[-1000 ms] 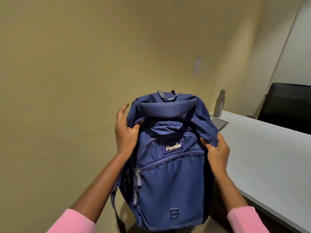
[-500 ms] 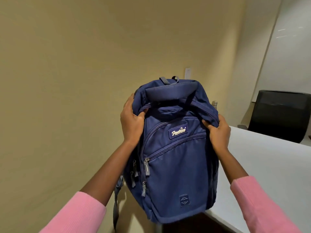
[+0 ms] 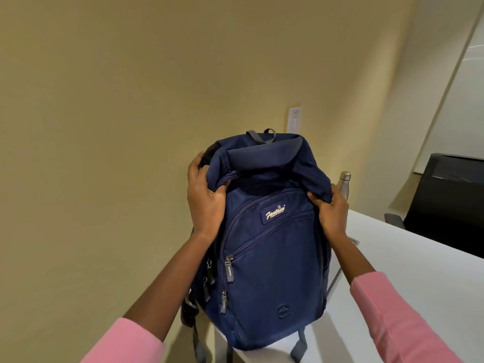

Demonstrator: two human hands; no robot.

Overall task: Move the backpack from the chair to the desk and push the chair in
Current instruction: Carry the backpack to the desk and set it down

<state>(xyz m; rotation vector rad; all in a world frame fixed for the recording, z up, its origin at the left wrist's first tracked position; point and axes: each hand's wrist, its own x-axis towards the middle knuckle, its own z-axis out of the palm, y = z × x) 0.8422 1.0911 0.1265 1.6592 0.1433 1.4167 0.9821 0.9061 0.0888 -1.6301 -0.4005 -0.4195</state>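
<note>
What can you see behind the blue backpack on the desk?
Behind the backpack, a steel bottle pokes out beside the right hand, with a paper notice on the wall above. The bottle's base and the desk beneath it are covered.

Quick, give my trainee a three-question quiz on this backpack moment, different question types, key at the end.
1. True or false: both hands grip the backpack near its top.
2. What stands behind the backpack on the desk? A) a mug B) a metal bottle C) a lamp
3. Fill in: the backpack's base sits at the desk's near ____.

Key: 1 true: the left hand and right hand pinch its upper sides. 2 B. 3 corner.
</note>
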